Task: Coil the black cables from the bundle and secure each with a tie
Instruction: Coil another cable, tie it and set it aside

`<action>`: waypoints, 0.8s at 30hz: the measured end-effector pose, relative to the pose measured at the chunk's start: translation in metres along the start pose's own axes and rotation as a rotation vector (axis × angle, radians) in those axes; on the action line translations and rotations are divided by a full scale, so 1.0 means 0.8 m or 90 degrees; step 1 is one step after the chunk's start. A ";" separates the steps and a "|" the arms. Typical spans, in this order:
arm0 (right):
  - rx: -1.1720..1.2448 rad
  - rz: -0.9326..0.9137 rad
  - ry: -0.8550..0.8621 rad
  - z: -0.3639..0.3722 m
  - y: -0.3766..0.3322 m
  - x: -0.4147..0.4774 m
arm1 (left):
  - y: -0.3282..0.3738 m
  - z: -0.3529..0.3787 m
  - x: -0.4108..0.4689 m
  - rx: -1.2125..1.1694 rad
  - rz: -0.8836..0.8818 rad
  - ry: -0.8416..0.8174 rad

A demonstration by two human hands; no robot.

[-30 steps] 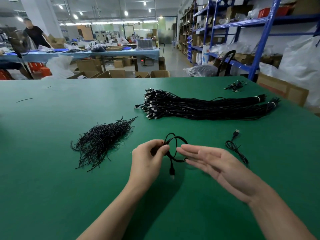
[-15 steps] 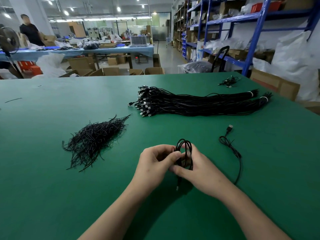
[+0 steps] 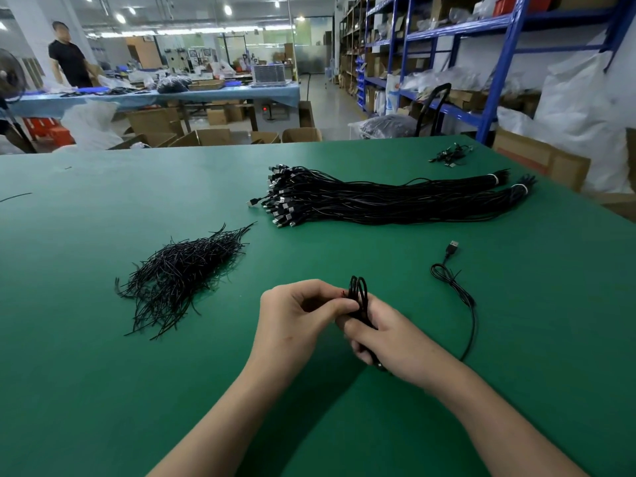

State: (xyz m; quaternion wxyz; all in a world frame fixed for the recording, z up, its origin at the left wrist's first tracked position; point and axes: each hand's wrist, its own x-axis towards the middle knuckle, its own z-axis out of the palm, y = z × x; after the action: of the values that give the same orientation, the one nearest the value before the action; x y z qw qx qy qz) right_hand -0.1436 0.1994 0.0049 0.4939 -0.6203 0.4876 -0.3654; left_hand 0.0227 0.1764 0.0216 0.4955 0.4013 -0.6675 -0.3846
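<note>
Holding the coil: the left hand (image 3: 296, 315) has its fingers curled, thumb and forefinger pinching the side of the coiled cable (image 3: 358, 293).
Right hand (image 3: 395, 342): fingers wrapped around the lower part of the same coil, knuckles up, touching the left hand's fingertips.
Coiled cable: small black loops standing upright between the two hands, above the near middle of the table (image 3: 103, 373); the lower half is hidden in the right hand.
Loose cable (image 3: 472, 315): lies just right of the right hand, plug end pointing away; its near end curves toward the wrist, and whether it joins the coil cannot be told.
Bundle (image 3: 378, 201): long black cables lying across the far right of the table, plugs fanned toward the middle, tied ends near the right edge.
Ties (image 3: 182, 273): loose black heap left of the hands, well apart from them.
Table edges: the far edge runs straight across behind the bundle; the right edge slants down past the bundle's tied ends, with a cardboard box (image 3: 540, 160) just beyond it.
Open room: bare green surface between ties and hands, between hands and bundle, and along the whole near left.
</note>
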 end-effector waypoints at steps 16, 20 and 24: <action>-0.072 -0.008 -0.017 0.009 -0.003 -0.005 | -0.001 0.001 0.003 -0.054 0.086 0.055; -0.144 0.015 0.006 0.012 -0.003 -0.008 | -0.003 0.007 -0.001 -0.126 0.024 -0.002; -0.276 0.004 0.098 0.011 -0.005 -0.006 | -0.003 0.018 -0.008 -0.148 -0.023 0.001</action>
State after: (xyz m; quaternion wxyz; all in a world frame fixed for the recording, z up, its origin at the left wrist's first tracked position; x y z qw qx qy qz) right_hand -0.1353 0.2061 0.0065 0.3116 -0.6803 0.5932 -0.2969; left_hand 0.0105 0.1827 0.0141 0.5325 0.3534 -0.6105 -0.4678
